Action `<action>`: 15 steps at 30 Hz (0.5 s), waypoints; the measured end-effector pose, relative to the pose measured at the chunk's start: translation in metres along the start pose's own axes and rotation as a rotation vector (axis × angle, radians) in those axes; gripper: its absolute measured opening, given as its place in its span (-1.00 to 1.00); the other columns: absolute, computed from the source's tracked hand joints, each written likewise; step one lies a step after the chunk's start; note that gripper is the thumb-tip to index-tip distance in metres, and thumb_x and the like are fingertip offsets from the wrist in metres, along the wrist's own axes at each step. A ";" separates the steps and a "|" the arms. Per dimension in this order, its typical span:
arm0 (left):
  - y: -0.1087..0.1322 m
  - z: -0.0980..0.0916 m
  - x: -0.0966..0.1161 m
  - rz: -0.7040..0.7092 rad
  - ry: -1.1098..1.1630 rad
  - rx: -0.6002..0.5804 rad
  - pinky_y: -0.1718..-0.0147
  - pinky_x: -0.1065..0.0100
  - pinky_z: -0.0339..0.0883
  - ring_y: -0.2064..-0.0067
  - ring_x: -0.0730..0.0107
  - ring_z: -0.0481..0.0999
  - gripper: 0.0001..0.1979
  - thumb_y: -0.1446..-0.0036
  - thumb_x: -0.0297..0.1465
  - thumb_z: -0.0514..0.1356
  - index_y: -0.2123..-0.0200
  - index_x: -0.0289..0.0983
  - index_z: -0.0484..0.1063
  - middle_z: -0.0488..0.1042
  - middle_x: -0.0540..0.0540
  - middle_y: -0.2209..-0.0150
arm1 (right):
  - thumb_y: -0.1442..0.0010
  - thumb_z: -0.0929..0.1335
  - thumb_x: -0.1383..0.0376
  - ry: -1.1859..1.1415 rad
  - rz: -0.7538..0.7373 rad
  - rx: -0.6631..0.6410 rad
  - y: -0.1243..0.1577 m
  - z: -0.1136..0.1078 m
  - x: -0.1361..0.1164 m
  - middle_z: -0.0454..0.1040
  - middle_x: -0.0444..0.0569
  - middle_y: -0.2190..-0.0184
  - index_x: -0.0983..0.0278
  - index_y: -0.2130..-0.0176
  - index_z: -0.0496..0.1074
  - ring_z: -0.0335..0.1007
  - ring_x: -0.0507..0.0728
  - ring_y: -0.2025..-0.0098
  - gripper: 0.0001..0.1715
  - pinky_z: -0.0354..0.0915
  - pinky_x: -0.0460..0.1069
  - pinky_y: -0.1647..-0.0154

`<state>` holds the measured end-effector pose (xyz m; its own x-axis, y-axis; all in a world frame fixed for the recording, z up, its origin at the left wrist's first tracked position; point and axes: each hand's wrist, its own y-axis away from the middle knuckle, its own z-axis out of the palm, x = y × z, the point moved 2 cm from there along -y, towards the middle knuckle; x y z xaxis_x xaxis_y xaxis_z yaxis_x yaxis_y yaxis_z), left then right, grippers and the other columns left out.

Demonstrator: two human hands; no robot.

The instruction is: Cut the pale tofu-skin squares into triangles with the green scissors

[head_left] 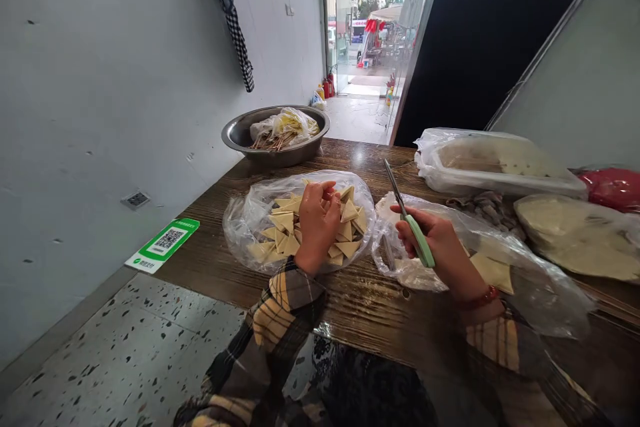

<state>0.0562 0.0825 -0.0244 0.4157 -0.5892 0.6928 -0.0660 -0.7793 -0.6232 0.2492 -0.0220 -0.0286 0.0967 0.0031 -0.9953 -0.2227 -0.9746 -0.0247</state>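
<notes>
Over a pile of pale, thin triangular pieces (283, 221) is my left hand (320, 217), its fingers curled. Its own back hides what, if anything, those fingers hold. The pile lies in a spread clear plastic bag (240, 227) on the dark wooden table (370, 307). In my right hand (440, 243) is a pair of scissors (420, 240) with light green handles, blades pointing up and away. Below that hand, a second clear bag (540, 293) partly covers flat pale sheets (493, 272).
A metal basin (277, 159) with skewers and a plastic bag stands at the table's far left. On the right are a wrapped white tray (500, 163), a dark cloth (487, 210), a bagged pale stack (575, 237) and a red bag (613, 188). A green QR card (165, 243) lies by the left wall.
</notes>
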 end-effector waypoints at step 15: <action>0.030 0.070 0.064 0.348 -0.020 -0.658 0.15 0.27 0.28 0.17 0.25 0.47 -0.83 -0.22 -0.44 0.07 0.23 -0.24 0.47 0.51 -0.15 0.22 | 0.00 0.47 -0.04 -0.242 -0.243 0.326 -0.005 -0.049 -0.021 0.34 -0.23 0.55 0.27 0.01 0.47 0.18 -0.06 0.62 -0.34 0.20 -0.14 0.68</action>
<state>0.1444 0.0362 -0.0248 0.2872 -0.8264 0.4843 -0.7241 -0.5184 -0.4550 0.2958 -0.0283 -0.0030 -0.0360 0.3122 -0.9493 -0.5181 -0.8182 -0.2494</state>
